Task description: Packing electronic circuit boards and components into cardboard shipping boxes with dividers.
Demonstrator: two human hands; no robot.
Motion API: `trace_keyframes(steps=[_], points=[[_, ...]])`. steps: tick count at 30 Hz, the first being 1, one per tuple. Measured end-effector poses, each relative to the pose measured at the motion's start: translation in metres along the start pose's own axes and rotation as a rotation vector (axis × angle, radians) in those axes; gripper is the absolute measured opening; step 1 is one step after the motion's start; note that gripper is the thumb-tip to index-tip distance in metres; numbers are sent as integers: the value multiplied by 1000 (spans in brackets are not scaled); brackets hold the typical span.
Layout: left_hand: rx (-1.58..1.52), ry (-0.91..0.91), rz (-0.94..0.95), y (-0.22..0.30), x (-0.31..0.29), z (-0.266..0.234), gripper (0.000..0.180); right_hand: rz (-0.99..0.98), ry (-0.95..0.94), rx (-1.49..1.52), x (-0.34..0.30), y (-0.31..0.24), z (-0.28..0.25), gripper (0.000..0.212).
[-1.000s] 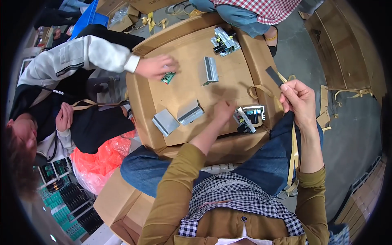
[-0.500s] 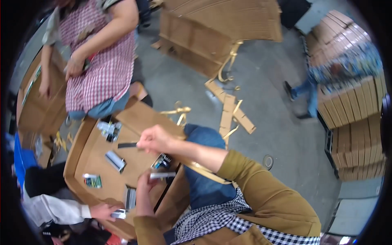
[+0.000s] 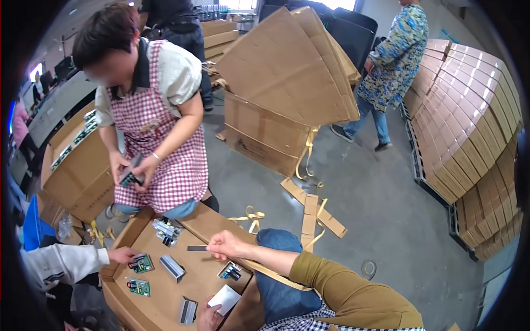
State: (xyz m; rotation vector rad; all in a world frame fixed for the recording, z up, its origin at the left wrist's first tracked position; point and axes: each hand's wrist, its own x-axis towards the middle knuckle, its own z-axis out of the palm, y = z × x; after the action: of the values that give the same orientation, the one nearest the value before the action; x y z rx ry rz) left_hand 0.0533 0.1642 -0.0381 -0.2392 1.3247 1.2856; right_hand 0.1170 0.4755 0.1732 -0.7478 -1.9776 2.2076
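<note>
Head view: right hand [image 3: 223, 245] pinching one end of a dark strip [image 3: 197, 248] above the open carton [image 3: 207, 223]. Left hand [image 3: 208, 315] grips a pale flat piece [image 3: 225, 299] at the carton's near end; fingers partly hidden.

Around them in the carton: metal block with black cylinders [image 3: 231, 272] between the two hands; long silver profile [image 3: 173, 267] mid-carton; ridged metal piece [image 3: 187, 310] just beside left hand; metal assembly [image 3: 167, 231] at far end; two green circuit boards [image 3: 141, 263] on the left, one touched by a white-sleeved co-worker's hand [image 3: 122, 255]. In the way: right forearm crosses the carton wall, jeans knee [image 3: 279, 241] close against it.

Co-worker in red check apron [image 3: 160, 132] at the far end, holding a part with both hands.

Carton base plain brown. Floor [image 3: 359, 209] grey, with cardboard strips [image 3: 310, 218], yellow strapping [image 3: 307, 151], tape roll [image 3: 369, 269]. Big cardboard sheets [image 3: 287, 66] beyond; stacked boxes [image 3: 469, 121] on the right; walker in floral top [image 3: 395, 55] near them.
</note>
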Motion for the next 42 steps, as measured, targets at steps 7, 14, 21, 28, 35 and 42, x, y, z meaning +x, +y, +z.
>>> trace_keyframes(steps=[7,14,21,28,35,42], points=[[391,265,730,-5,-96,-12,40,70,-176,43,-15,-43,45,13],[815,582,721,10,-127,-10,28,-10,-486,17,-40,-131,103,16],[248,456,679,19,-147,4,42,296,-495,-269,-72,-7,142,13],[336,437,567,22,-153,-2,61,217,-421,-481,-59,77,163,15],[-176,177,397,29,-163,2,60,143,-420,-749,-51,61,188,16],[-202,101,520,26,-157,-2,59,137,-407,-774,-50,60,186,16]])
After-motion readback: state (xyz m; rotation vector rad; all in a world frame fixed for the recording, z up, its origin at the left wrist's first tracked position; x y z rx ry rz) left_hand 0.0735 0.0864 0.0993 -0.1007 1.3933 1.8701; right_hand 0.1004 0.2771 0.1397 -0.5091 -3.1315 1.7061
